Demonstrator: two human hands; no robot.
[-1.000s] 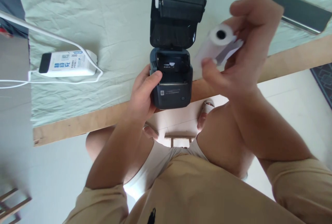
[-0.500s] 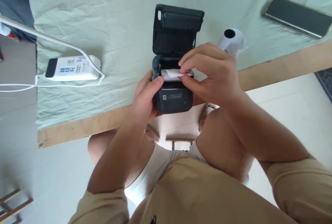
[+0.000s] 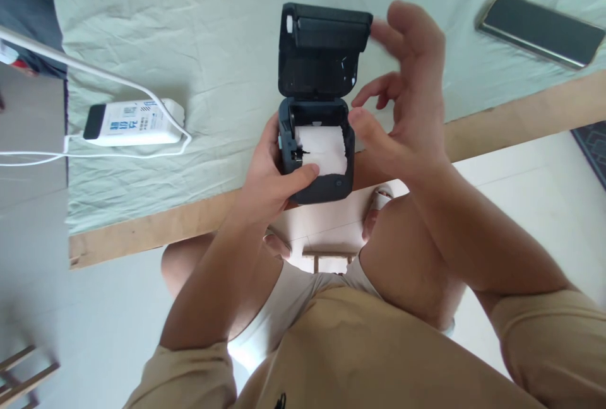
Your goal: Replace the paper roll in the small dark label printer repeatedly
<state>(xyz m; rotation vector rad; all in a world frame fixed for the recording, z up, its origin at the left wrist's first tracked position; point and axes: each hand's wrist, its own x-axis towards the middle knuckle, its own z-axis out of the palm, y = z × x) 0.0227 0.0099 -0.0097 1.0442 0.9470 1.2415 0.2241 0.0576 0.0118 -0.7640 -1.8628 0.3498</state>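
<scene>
A small black printer [image 3: 317, 189] with its lid [image 3: 319, 65] raised is at the table's near edge. White paper [image 3: 326, 147] lies in its compartment and over the front lip. My left hand [image 3: 279, 175] grips the printer's left side, its thumb pressing on the paper. To the right of the printer, my right hand [image 3: 411, 81] has its fingers apart and holds nothing; its upper fingertips are by the lid's right corner, and its thumb is beside the compartment's right edge.
On the cloth-covered table [image 3: 227, 30] are a white power bank [image 3: 137, 124] with a white cable [image 3: 108, 77] at the left and a dark phone [image 3: 542, 29] at the upper right. Part of another person [image 3: 28, 11] shows at the top left.
My right hand has let go of the paper and moved up and right, now covering where the white roll was. The paper now extends over the printer's front, under my left thumb.
</scene>
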